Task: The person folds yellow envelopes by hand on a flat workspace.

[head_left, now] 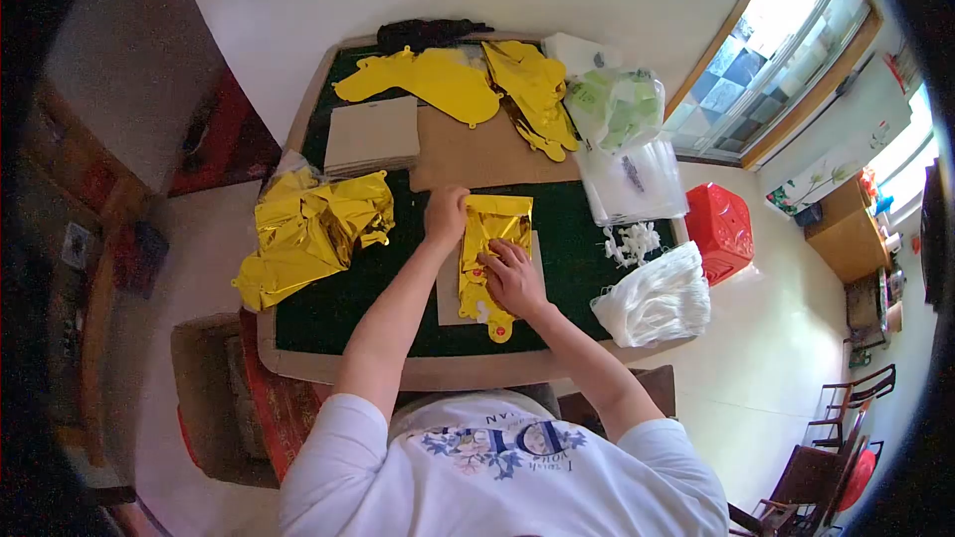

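A folded gold foil sheet (510,209) lies lengthwise over a grey-brown card (450,296) on the dark green tabletop (398,283). My left hand (447,215) is at the sheet's upper left edge, its fingers closed; whether they pinch the foil is too small to tell. Spread on the middle of the foil, my right hand (514,276) has its fingers apart and presses down. Below it the foil ends in a rounded tab with a small red mark. A crumpled heap of gold foil (318,224) lies left of my left hand.
Flat yellow foil shapes (423,83) and a stack of grey cards (372,134) lie at the back. On the right are clear plastic bags (632,184), white string (657,296) and small white pieces (634,243). A red stool (718,232) stands beside the table.
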Demonstrator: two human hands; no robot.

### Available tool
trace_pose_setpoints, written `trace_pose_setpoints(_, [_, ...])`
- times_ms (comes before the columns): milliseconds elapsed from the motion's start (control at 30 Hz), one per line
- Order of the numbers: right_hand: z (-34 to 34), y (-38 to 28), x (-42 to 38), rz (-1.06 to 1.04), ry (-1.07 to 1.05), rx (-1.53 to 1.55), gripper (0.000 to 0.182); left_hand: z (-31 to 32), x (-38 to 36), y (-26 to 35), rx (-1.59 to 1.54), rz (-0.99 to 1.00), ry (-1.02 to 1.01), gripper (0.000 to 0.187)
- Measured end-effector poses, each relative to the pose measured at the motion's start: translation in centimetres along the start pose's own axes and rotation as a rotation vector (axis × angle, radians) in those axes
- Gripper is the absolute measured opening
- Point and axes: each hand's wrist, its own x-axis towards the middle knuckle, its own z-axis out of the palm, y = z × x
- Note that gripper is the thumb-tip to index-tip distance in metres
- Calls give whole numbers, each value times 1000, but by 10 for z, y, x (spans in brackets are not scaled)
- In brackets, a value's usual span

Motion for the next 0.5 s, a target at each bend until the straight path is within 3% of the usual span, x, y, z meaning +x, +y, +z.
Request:
trace_pose_setpoints(33, [0,-1,-1,9,-5,-23,29,-3,-10,5,91,189,-43,22])
trace_pose_setpoints(133, [2,0,-1,10,10,-3,30,-1,-34,6,170,301,-172,25])
trace_pose_setpoints(367, [5,2,-2,30,-3,-4,31,-5,-50,16,268,244,-286,32])
trace_pose_setpoints(500, [2,0,-2,29,-3,-2,31,3,-49,13,242,275,-199,32])
